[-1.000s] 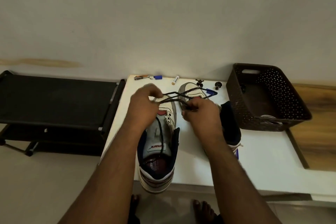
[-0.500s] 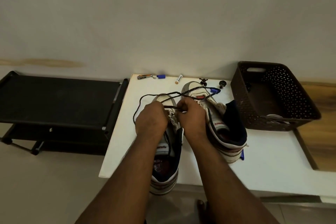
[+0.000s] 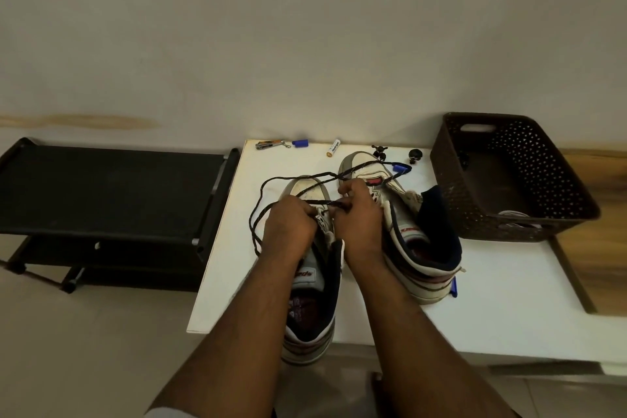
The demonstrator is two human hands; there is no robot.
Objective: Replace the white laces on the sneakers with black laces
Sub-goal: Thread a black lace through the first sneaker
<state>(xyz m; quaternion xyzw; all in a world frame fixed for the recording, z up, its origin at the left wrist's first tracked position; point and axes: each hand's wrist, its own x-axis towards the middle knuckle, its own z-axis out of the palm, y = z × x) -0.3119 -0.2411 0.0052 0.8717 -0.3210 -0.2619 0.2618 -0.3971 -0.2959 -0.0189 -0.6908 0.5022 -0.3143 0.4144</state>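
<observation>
The near sneaker [image 3: 314, 285] is kept toe-away on the table [image 3: 509, 309]. The black lace [image 3: 271, 185] is pinched by left hand [image 3: 288, 227] and right hand [image 3: 359, 220] over the eyelets, presumably for threading.

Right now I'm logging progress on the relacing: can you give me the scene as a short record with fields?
surface: white table
left hand: grip on black lace
right hand: pinches same lace over near sneaker
lace slack: loops left, trails across far sneaker
basket: brown, right of shoes
back edge: battery, nail clipper
</observation>
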